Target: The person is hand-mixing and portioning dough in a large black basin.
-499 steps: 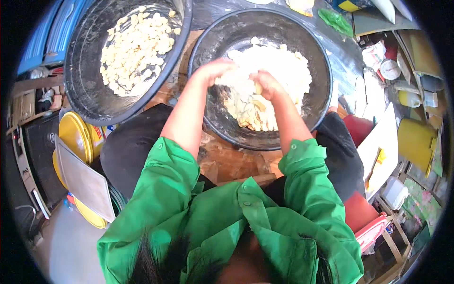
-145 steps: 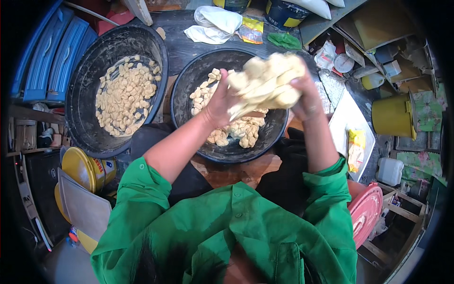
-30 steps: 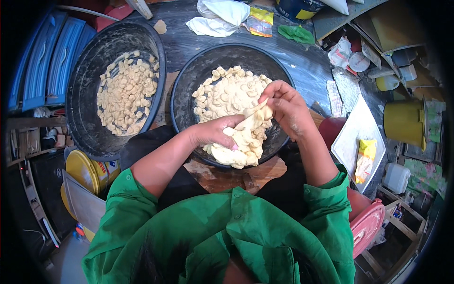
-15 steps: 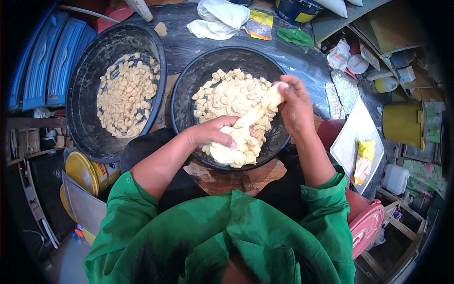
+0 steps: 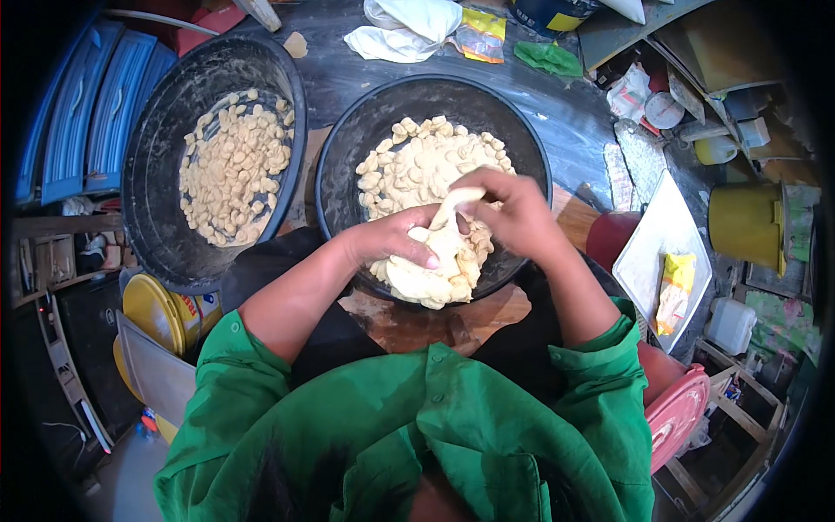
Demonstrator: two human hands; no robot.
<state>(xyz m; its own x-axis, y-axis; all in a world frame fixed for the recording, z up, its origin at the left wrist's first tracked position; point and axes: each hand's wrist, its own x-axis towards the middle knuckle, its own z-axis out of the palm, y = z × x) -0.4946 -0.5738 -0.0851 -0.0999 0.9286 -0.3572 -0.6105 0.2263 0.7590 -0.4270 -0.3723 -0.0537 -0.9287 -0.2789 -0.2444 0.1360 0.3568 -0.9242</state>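
Over the black round basin (image 5: 526,139), my left hand (image 5: 396,235) is closed on a lumpy mass of pale dough (image 5: 430,280), thumb across its front. My right hand (image 5: 509,209) pinches a stretched strip (image 5: 463,198) at the top of that mass, fingers curled over it and slightly blurred. Beyond both hands, floured small dough pieces (image 5: 417,165) lie in the basin, partly hidden by the mass. At the left stands a second dark tub (image 5: 156,209) with many similar pieces (image 5: 230,174).
Blue slatted plastic panels (image 5: 87,113) stand far left, yellow lids (image 5: 152,313) below. A white cloth (image 5: 396,39), packet (image 5: 478,35) and green bag (image 5: 548,56) lie behind. Right are a white board (image 5: 642,270) with a packet (image 5: 676,291), a yellow bucket (image 5: 744,226) and pink lid (image 5: 674,418).
My right hand moved down and left from its raised position, drawing the dough strip back over the mass, which my left hand still holds. Earlier, both hands held a larger mass higher up.
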